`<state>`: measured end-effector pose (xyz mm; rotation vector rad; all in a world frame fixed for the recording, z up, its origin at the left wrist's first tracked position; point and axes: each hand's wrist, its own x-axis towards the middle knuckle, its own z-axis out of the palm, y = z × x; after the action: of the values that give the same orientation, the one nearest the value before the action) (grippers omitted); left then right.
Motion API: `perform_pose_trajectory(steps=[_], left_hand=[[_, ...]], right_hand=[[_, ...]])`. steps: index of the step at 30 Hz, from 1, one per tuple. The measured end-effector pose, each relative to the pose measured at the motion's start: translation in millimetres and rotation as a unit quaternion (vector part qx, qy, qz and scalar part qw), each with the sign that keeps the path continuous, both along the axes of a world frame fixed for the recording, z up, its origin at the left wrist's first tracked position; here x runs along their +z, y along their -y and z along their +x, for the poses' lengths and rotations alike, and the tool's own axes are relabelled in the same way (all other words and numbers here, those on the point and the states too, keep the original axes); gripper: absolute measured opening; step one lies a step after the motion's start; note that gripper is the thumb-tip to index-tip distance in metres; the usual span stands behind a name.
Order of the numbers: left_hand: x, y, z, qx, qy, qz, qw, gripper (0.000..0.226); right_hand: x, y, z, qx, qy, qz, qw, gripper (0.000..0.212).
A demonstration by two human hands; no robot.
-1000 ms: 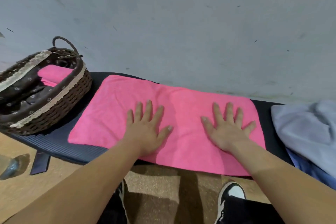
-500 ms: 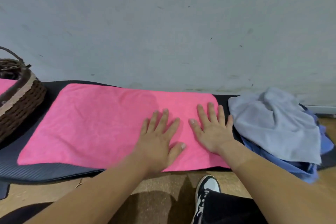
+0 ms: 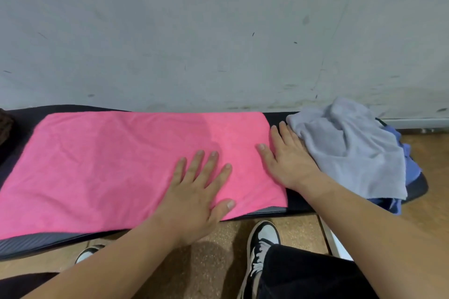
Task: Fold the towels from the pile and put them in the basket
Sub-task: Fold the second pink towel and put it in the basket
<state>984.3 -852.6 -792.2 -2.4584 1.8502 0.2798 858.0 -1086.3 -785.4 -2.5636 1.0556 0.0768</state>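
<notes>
Neither hand grips: the left hand (image 3: 196,192) lies flat on the pink towel (image 3: 109,165), the right hand (image 3: 289,160) flat across its short edge beside the pile (image 3: 347,143), so best pinch that edge's corners and fold squarely toward the left hand.

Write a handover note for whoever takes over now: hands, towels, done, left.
Left hand: open, flat on the pink towel. Right hand: open, flat across that towel's right edge, beside the grey towel.
Pink towel lies smoothed out on the dark mat. Grey towel tops the pile at right, blue towel under it. Basket: only a sliver at the left edge.
Done: pink towel laid flat.
Left: fold it, basket it, then work through the pile.
</notes>
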Motion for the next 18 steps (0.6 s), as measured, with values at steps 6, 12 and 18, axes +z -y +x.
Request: perform_pose_trajectory(steps=[6,12,18], left_hand=[[4,-15,7,-0.007,-0.027,-0.021,0.999,0.075],[12,7,-21,-0.068,-0.068,-0.149,0.984,0.07],[9,46,-60,-0.16,-0.038,-0.203,0.965,0.041]], right_hand=[[12,1,13,-0.079,0.047,-0.044,0.995,0.049],[22,-4,33,-0.106,0.072,0.068,0.989,0.026],[23,-7,30,-0.147,0.263,0.19,0.934,0.025]])
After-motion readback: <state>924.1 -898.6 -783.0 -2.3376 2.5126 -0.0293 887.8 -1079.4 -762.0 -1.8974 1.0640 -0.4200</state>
